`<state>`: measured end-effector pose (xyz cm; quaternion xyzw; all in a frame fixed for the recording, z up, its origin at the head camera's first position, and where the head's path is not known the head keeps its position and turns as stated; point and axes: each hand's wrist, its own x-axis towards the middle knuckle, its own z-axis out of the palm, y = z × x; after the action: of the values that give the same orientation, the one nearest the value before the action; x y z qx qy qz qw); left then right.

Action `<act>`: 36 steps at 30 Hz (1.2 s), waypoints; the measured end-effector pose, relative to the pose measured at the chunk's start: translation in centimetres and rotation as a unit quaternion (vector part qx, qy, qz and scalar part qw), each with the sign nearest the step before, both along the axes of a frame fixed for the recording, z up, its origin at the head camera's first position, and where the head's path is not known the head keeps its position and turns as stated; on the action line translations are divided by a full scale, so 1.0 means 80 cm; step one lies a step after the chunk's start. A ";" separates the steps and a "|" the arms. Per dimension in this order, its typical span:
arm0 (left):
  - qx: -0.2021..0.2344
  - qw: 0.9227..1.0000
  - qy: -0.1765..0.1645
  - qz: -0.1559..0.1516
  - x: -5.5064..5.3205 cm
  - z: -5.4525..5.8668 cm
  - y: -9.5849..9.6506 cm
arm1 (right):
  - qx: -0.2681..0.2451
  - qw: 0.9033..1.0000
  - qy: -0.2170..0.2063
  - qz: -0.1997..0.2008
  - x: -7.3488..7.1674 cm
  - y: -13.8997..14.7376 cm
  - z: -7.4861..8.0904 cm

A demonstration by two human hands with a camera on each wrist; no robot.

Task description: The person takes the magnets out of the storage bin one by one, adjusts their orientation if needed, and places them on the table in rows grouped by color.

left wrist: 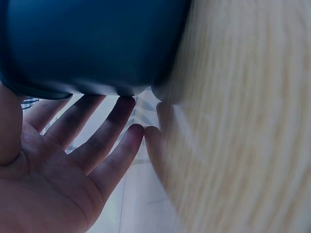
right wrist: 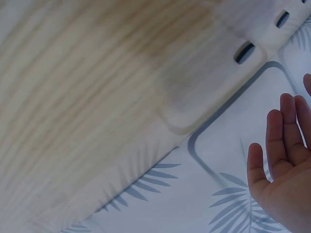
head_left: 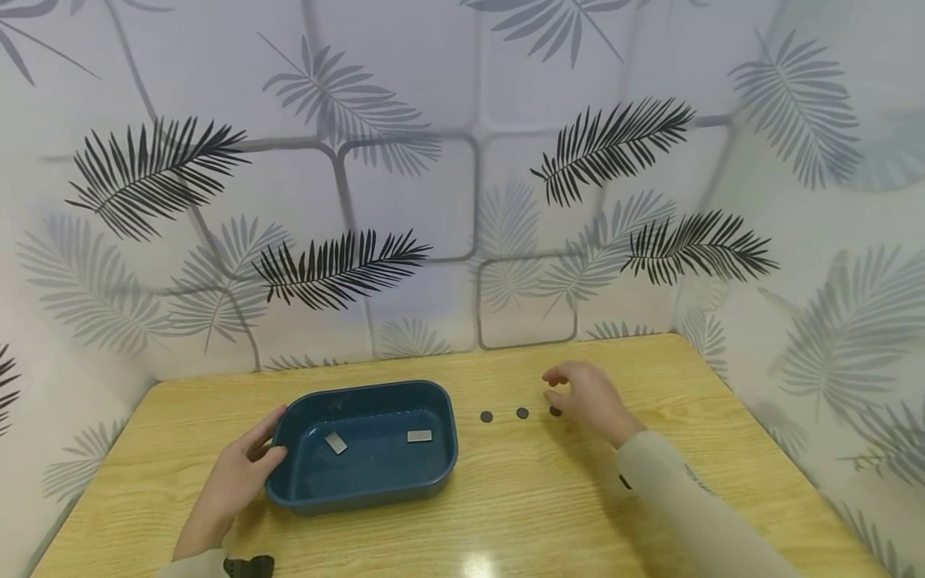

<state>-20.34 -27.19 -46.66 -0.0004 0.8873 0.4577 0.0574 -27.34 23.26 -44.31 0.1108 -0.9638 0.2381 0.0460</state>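
A dark blue rectangular basin (head_left: pixel 364 498) stands on the wooden table, left of the middle. My left hand (head_left: pixel 246 470) rests against its left end, thumb at the rim. In the left wrist view that hand's extended fingers (left wrist: pixel 114 119) reach the basin's outer wall (left wrist: pixel 97 48). Two small silvery rectangular pieces lie inside: one tilted piece (head_left: pixel 336 443) at the left, one level piece (head_left: pixel 419 436) at the right. My right hand (head_left: pixel 588 401) hovers over a small dark disc (head_left: pixel 555 411), its fingers slightly bent and apart, holding nothing.
Two more dark discs, a left one (head_left: pixel 486 417) and a middle one (head_left: pixel 523 413), lie in a row between basin and right hand. Behind the table (head_left: pixel 506 498) rises a wall (head_left: pixel 419 209) with a leaf pattern, and side walls flank it.
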 end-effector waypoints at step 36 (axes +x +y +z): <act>-0.004 1.000 0.008 -0.002 0.000 0.001 0.000 | -0.026 0.991 0.050 0.125 0.011 -0.158 0.045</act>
<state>-20.35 -27.17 -46.58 0.0049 0.8895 0.4540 0.0517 -26.46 10.62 -40.68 0.2410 -0.9323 0.2615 0.0665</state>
